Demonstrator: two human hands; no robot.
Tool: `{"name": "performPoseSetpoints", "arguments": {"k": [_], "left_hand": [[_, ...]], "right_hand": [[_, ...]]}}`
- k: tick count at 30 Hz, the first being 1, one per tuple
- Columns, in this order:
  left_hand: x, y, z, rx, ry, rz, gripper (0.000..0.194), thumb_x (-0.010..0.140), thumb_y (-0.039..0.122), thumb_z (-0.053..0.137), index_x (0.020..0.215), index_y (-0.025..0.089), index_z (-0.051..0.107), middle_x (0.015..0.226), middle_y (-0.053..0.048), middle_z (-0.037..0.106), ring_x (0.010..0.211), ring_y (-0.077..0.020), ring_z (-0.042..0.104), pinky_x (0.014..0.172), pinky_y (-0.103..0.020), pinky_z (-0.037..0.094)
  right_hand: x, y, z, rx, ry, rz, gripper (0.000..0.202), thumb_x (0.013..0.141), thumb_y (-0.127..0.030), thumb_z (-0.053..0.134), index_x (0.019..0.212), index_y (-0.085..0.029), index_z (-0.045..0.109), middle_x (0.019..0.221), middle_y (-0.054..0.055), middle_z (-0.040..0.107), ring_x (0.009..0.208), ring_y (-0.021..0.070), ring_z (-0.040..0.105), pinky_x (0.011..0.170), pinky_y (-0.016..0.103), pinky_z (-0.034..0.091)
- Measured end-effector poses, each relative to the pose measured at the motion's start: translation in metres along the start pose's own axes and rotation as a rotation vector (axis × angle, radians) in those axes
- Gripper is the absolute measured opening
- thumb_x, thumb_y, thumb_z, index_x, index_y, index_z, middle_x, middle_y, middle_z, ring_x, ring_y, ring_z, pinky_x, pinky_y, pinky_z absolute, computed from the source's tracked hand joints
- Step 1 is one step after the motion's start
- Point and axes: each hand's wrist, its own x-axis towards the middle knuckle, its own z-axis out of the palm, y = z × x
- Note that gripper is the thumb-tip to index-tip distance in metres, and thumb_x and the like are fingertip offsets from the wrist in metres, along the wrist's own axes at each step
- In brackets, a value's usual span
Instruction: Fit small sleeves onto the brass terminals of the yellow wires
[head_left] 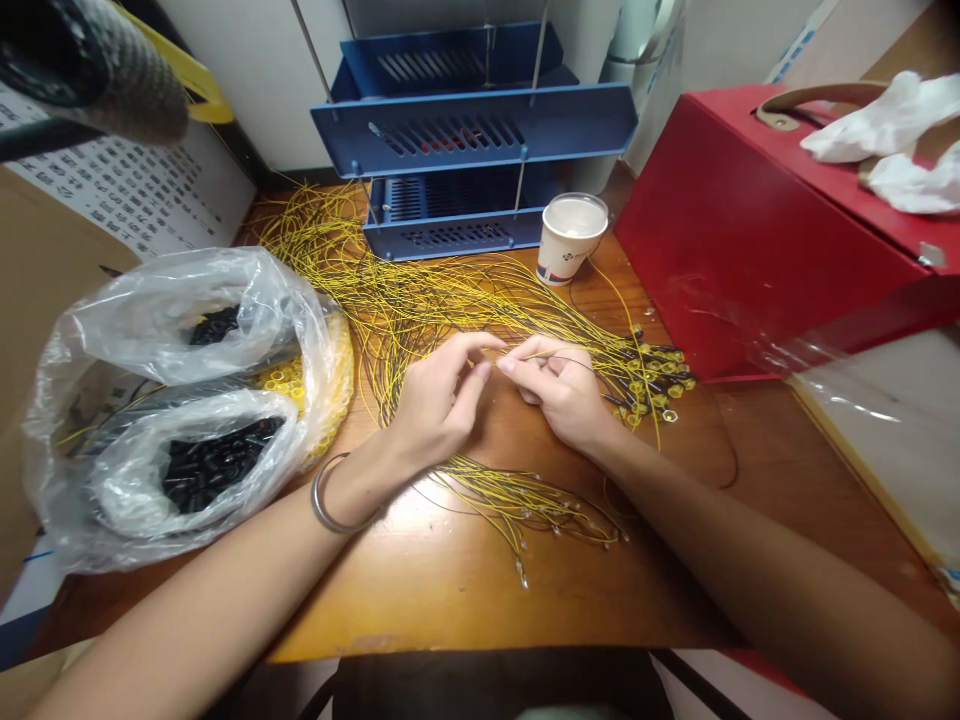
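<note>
Above the middle of the wooden table, my left hand (444, 392) and my right hand (556, 385) meet at their fingertips. Thumb and forefinger of the right pinch a thin yellow and black wire (541, 354). My left fingertips close on the same wire's end; the tiny part there is too small to make out. Below the hands lies a bundle of yellow and black wires (510, 490) with small clear tips. Behind them spreads a larger heap of such wires (420, 290). Its right ends carry black sleeves and yellow rings (649, 375).
At left stands a clear plastic bag (56, 400) with black sleeves (217, 465) and yellow rings (281, 378). A blue rack (472, 130), a paper cup (568, 245) and a red box (720, 240) border the back and right. A dark cylindrical object (142, 85) juts in at top left.
</note>
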Motion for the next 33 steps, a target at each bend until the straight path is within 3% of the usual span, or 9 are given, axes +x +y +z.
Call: {"name": "performPoseSetpoints", "arguments": {"k": [7, 11, 14, 16, 19, 25, 33], "left_hand": [[0.000, -0.001, 0.003, -0.074, 0.006, -0.062, 0.023, 0.099, 0.015, 0.045, 0.117, 0.019, 0.059, 0.068, 0.003, 0.055, 0.054, -0.0091, 0.051, 0.053, -0.024, 0.041], [0.000, -0.002, 0.004, -0.036, 0.089, -0.099, 0.017, 0.100, 0.019, 0.046, 0.112, 0.020, 0.058, 0.061, 0.005, 0.048, 0.048, -0.0086, 0.044, 0.048, -0.024, 0.035], [0.000, -0.002, 0.003, -0.049, 0.113, -0.120, 0.019, 0.100, 0.020, 0.046, 0.118, 0.020, 0.054, 0.071, 0.002, 0.058, 0.054, -0.0092, 0.053, 0.053, -0.023, 0.043], [0.000, -0.001, 0.002, -0.050, 0.092, -0.103, 0.026, 0.096, 0.017, 0.050, 0.122, 0.019, 0.051, 0.088, -0.001, 0.066, 0.057, -0.0082, 0.056, 0.055, -0.022, 0.046], [-0.001, 0.000, 0.002, -0.021, 0.046, -0.041, 0.037, 0.087, 0.014, 0.059, 0.123, 0.019, 0.050, 0.106, -0.004, 0.068, 0.056, -0.0062, 0.056, 0.052, -0.021, 0.047], [-0.003, 0.001, 0.003, -0.006, 0.062, 0.029, 0.030, 0.089, 0.013, 0.061, 0.118, 0.018, 0.054, 0.092, 0.000, 0.069, 0.054, -0.0047, 0.058, 0.049, -0.017, 0.046], [0.000, 0.001, 0.002, -0.022, 0.027, 0.011, 0.015, 0.095, 0.014, 0.052, 0.107, 0.019, 0.060, 0.092, -0.002, 0.069, 0.071, -0.0100, 0.064, 0.064, -0.021, 0.051]], "right_hand": [[0.000, 0.000, 0.000, 0.044, -0.008, 0.008, 0.024, 0.069, -0.035, 0.079, 0.067, -0.016, 0.064, 0.046, -0.008, 0.039, 0.044, 0.0055, 0.028, 0.044, 0.025, 0.017], [0.001, 0.005, 0.000, 0.104, 0.023, 0.040, 0.023, 0.070, -0.034, 0.078, 0.067, -0.017, 0.062, 0.044, -0.009, 0.037, 0.042, 0.0050, 0.026, 0.043, 0.024, 0.016], [0.001, 0.008, 0.000, 0.132, 0.032, 0.050, 0.024, 0.070, -0.035, 0.078, 0.067, -0.018, 0.062, 0.043, -0.009, 0.036, 0.040, 0.0048, 0.026, 0.042, 0.023, 0.016], [0.002, 0.009, -0.001, 0.131, 0.031, 0.047, 0.024, 0.071, -0.034, 0.078, 0.067, -0.018, 0.062, 0.043, -0.009, 0.037, 0.040, 0.0047, 0.026, 0.042, 0.023, 0.016], [0.002, 0.009, -0.001, 0.124, 0.021, 0.033, 0.023, 0.071, -0.035, 0.077, 0.068, -0.018, 0.063, 0.043, -0.009, 0.037, 0.040, 0.0048, 0.027, 0.042, 0.023, 0.016], [0.002, 0.006, -0.001, 0.096, 0.018, 0.017, 0.020, 0.071, -0.032, 0.076, 0.068, -0.017, 0.064, 0.043, -0.009, 0.037, 0.041, 0.0050, 0.026, 0.043, 0.024, 0.015], [0.000, 0.003, 0.000, 0.038, 0.004, -0.004, 0.017, 0.073, -0.031, 0.073, 0.068, -0.017, 0.064, 0.044, -0.009, 0.038, 0.042, 0.0053, 0.027, 0.044, 0.025, 0.016]]}}
